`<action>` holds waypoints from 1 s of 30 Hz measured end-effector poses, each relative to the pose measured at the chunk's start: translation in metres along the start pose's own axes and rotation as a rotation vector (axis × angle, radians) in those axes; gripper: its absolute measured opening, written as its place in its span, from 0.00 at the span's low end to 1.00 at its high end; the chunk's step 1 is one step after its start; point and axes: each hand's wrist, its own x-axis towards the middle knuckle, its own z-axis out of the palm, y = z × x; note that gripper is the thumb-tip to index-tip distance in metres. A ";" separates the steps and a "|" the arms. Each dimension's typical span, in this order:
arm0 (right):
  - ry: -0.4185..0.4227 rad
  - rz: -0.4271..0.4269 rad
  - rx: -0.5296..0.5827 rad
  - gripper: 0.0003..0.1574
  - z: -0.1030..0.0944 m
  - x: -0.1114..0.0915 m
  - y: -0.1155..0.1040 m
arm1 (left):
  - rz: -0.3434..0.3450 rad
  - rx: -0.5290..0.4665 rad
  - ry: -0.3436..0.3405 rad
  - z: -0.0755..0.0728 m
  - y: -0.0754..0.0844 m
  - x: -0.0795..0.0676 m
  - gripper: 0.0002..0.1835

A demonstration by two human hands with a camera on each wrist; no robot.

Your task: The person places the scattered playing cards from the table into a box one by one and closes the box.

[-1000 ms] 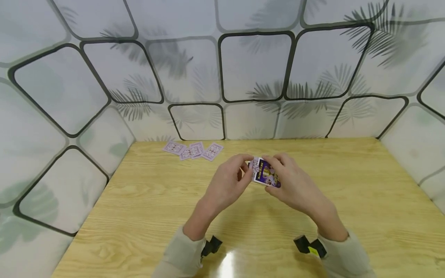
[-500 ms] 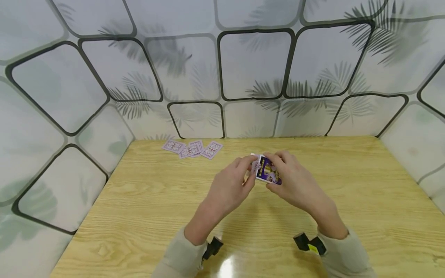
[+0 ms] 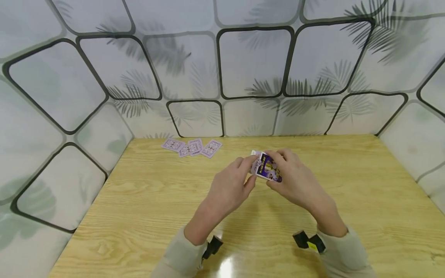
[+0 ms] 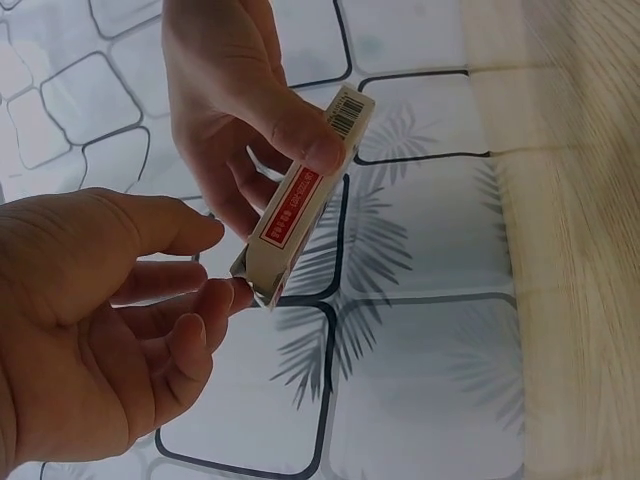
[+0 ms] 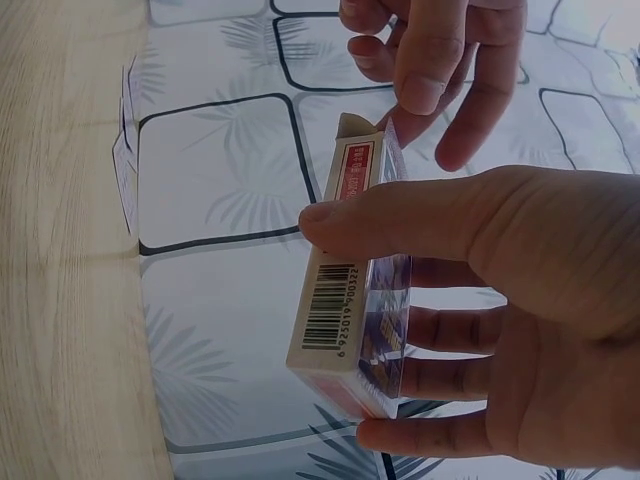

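A small playing-card box [image 3: 270,168] with a purple printed face is held above the table. My right hand [image 3: 295,181] grips it, thumb on the narrow barcode side [image 5: 329,305] and fingers along the opposite side. At the box's left end, a patterned card back [image 3: 255,166] shows beside the purple face. My left hand [image 3: 229,185] is at this end, with a fingertip touching it; in the left wrist view its thumb [image 4: 190,228] stands apart from the box. An end flap [image 5: 356,125] sticks out there. The inside of the box is hidden.
Several cards [image 3: 211,148] with patterned backs lie at the table's far left, some overlapping. A patterned cloth wall [image 3: 255,61] rises behind and along both sides of the wooden table [image 3: 146,193]. Black wrist cameras [image 3: 213,247] sit at both cuffs.
The box and my left fingers have shifted slightly right. A pale edge now shows more behind the box's upper left corner. The loose cards lie as before; the head view has tilted slightly.
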 end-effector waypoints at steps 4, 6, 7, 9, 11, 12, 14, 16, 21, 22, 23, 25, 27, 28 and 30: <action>0.004 -0.004 -0.004 0.46 0.000 0.001 0.000 | 0.000 0.014 0.012 0.001 -0.002 0.001 0.22; 0.005 -0.003 -0.006 0.46 0.000 0.002 0.000 | 0.002 0.014 0.010 0.001 -0.003 0.001 0.20; 0.005 -0.002 -0.006 0.46 -0.001 0.001 -0.001 | 0.002 0.011 0.008 0.002 -0.003 0.002 0.19; 0.006 0.000 -0.007 0.46 -0.001 0.001 -0.001 | -0.002 0.000 0.003 0.003 -0.003 0.002 0.18; 0.006 0.000 -0.006 0.46 -0.001 0.001 -0.001 | -0.006 -0.010 0.000 0.003 -0.003 0.002 0.17; 0.007 0.000 -0.006 0.46 -0.001 0.001 -0.001 | -0.008 -0.014 0.000 0.003 -0.003 0.001 0.17; 0.009 -0.002 -0.005 0.46 -0.001 0.000 -0.001 | -0.009 -0.019 0.002 0.004 -0.003 0.001 0.17; 0.012 -0.006 -0.006 0.46 -0.002 0.000 -0.001 | -0.005 -0.021 0.005 0.003 -0.003 0.001 0.17; 0.016 -0.005 -0.016 0.47 -0.004 -0.001 -0.001 | -0.008 -0.043 0.003 0.001 -0.003 0.002 0.18; 0.016 -0.005 -0.020 0.47 -0.004 -0.001 0.000 | -0.017 -0.049 -0.003 0.001 -0.004 0.002 0.19; 0.014 -0.002 -0.024 0.47 -0.003 -0.002 0.000 | -0.032 -0.059 -0.012 0.000 -0.005 0.001 0.19; 0.012 0.000 -0.031 0.47 -0.002 -0.004 0.000 | -0.064 -0.083 -0.033 -0.001 -0.008 0.000 0.19; 0.011 0.003 -0.032 0.47 0.000 -0.005 0.000 | -0.103 -0.111 -0.048 -0.002 -0.014 0.000 0.19; 0.010 0.005 -0.029 0.48 0.001 -0.005 0.000 | -0.128 -0.126 -0.053 -0.004 -0.018 0.001 0.19; 0.010 0.010 -0.024 0.48 0.001 -0.003 0.001 | -0.173 -0.164 -0.057 -0.006 -0.029 0.003 0.19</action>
